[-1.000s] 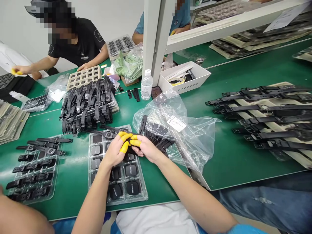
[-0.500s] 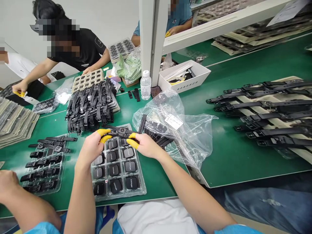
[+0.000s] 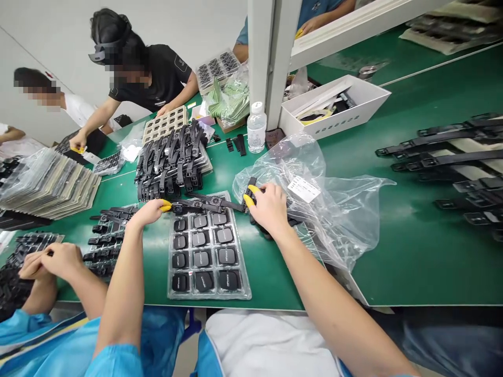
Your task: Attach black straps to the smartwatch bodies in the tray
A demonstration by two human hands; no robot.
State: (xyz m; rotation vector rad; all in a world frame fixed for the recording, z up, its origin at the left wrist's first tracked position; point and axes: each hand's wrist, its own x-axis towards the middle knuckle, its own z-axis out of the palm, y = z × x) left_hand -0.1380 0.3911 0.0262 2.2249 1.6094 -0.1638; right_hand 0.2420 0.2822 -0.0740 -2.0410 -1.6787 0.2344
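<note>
My left hand [image 3: 149,213], with yellow finger covers, is closed at the top edge of a clear tray [image 3: 170,290], pinching the end of a black watch [image 3: 178,208]. Another black watch with its strap [image 3: 215,202] lies across the tray's far edge. Square black pieces [image 3: 202,257] fill the tray's compartments in rows. To the right, my right hand [image 3: 270,207] reaches to a pile of black straps at a clear plastic bag [image 3: 334,209]. Its yellow-covered thumb and finger close on a black watch strap [image 3: 252,181]; part of the pile is hidden under the hand.
A heap of black watches [image 3: 168,162] stands beyond the tray, near a bottle [image 3: 257,128] and a white box [image 3: 338,112]. Watches on trays [image 3: 463,152] lie at right. A co-worker's hands [image 3: 53,262] are close on the left; another person [image 3: 153,73] works opposite.
My hands have parted: the right moved from above the tray to the strap pile, while the left stays at the tray's far edge with the watch. The view has turned left.
</note>
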